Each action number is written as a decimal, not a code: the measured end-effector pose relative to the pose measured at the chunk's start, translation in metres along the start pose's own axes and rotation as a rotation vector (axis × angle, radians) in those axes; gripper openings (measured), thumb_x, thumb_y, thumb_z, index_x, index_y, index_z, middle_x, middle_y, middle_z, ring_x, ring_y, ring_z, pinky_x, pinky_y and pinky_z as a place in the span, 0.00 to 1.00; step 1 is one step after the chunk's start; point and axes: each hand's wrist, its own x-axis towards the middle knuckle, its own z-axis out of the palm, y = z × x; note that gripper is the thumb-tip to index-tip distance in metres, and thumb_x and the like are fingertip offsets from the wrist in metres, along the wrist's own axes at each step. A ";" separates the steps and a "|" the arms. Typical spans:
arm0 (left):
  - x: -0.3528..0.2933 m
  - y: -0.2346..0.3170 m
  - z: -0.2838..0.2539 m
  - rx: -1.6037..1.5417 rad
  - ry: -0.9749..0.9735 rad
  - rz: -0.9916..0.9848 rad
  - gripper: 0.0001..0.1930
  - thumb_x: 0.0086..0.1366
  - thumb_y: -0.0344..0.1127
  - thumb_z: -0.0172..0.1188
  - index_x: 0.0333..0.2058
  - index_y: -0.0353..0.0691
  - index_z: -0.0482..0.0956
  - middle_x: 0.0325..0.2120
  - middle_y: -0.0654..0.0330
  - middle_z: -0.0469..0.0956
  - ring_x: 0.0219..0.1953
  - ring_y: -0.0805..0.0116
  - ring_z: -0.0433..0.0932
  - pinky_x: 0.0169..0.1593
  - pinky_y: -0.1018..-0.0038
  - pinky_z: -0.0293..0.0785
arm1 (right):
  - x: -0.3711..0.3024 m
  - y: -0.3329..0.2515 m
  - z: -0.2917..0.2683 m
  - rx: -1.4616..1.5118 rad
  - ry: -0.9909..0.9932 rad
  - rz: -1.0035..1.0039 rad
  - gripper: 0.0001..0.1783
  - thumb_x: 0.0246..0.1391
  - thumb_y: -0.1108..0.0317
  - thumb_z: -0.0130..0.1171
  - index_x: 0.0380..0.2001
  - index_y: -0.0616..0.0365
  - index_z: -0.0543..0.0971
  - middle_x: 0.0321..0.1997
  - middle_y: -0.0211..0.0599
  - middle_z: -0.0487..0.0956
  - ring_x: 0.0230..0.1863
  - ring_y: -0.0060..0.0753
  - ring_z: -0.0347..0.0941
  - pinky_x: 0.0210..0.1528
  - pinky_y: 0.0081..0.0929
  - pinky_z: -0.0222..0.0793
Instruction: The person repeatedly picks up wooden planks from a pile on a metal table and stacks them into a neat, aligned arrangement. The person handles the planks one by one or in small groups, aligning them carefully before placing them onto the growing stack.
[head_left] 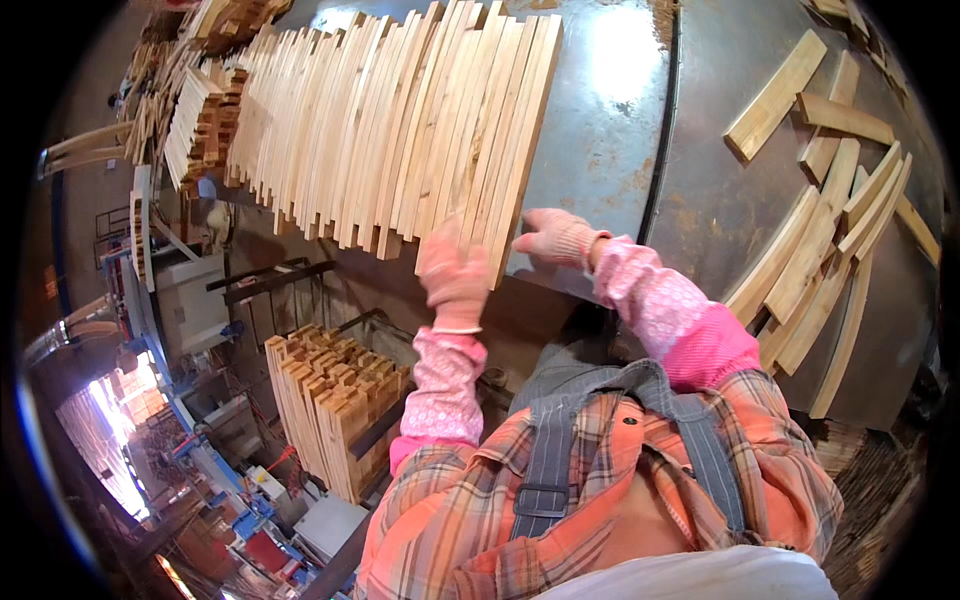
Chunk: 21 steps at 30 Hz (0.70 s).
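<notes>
The row of wooden strips [385,135] lies on the table [590,180], long axes pointing away from the person. The left hand [455,278] is nearer, over their close ends, its fingers too blurred to tell; the right hand [556,238], thumb and fingers apart, is just beside the right edge.

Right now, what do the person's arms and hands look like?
The left hand and right hand wear pinkish-orange gloves with knit-looking cuffs. Above come pink sleeve covers with a pale pattern and plain bright-pink ends, then orange plaid shirt sleeves.
</notes>
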 end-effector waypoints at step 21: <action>-0.060 -0.079 0.019 -1.196 -0.034 -1.259 0.23 0.62 0.44 0.72 0.47 0.31 0.84 0.44 0.58 0.83 0.47 0.67 0.79 0.55 0.69 0.70 | 0.088 -0.042 -0.134 -0.070 0.622 0.116 0.39 0.62 0.53 0.61 0.70 0.64 0.67 0.67 0.51 0.76 0.67 0.45 0.73 0.71 0.34 0.64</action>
